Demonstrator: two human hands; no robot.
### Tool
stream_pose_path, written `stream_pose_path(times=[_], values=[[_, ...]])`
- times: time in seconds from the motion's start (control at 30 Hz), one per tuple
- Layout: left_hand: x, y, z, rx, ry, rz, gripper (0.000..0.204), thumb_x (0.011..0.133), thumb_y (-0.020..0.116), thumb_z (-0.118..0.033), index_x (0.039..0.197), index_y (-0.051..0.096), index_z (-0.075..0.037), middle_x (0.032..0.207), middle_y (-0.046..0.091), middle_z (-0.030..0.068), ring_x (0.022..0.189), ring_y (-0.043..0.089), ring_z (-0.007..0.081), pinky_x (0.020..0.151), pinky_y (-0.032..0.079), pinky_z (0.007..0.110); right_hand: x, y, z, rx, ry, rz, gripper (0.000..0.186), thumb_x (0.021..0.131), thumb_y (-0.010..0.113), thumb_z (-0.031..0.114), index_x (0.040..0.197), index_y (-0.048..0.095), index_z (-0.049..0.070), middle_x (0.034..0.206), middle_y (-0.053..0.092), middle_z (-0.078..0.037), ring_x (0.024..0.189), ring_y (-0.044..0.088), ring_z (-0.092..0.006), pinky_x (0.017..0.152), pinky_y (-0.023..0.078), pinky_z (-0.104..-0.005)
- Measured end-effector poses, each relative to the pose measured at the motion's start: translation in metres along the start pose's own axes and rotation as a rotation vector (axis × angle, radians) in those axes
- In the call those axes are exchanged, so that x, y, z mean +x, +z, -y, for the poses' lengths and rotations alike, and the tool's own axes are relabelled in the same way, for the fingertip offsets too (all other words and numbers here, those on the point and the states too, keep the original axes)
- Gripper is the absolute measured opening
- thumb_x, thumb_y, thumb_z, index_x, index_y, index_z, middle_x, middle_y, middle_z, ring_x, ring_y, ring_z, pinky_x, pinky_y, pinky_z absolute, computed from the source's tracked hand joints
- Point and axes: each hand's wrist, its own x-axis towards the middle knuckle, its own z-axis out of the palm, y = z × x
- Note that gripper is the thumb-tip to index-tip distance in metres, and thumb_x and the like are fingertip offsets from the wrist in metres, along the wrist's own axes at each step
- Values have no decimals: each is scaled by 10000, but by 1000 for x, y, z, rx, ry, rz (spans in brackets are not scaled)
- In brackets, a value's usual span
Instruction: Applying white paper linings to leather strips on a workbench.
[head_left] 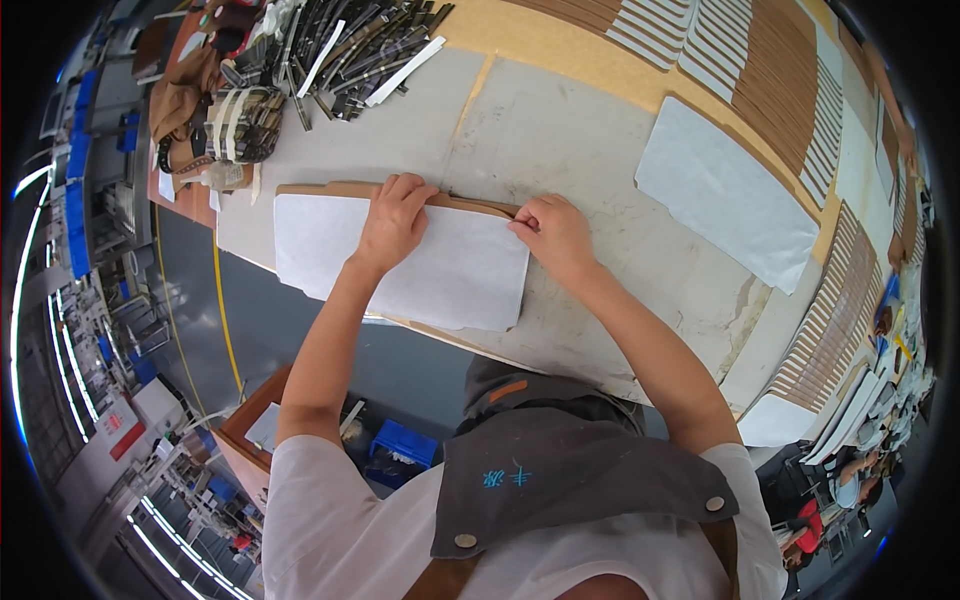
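In the head view, I saw the left hand (395,225) curled over the far brown edge (330,189) of a white panel (320,245), its grip unclear; the right hand (553,235) pinched that edge's right end. The panel lay at the near side of the worktop (572,325).

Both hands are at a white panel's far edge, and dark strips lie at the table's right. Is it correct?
No: the head view shows dark strips at the table's left. The left hand and right hand are at a white panel's far edge.
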Motion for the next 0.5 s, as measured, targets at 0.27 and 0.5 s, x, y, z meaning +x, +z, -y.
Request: stream_pose_path(times=[0.27,0.5], values=[[9,-7,8,-156,5,19,200,649,681,-29,815,577,-73,826,542,33,825,513,229,700,385,349,1,-4,-2,-100,-114,66,130,739,639,150,667,592,53,687,580,-48,728,534,-225,666,449,-346],[11,-12,11,-69,150,18,151,634,705,-60,688,564,-72,730,555,3,747,526,202,693,398,334,-5,4,4,-238,-360,-83,194,733,633,117,922,640,72,982,546,-25,941,482,-215,771,428,-349]])
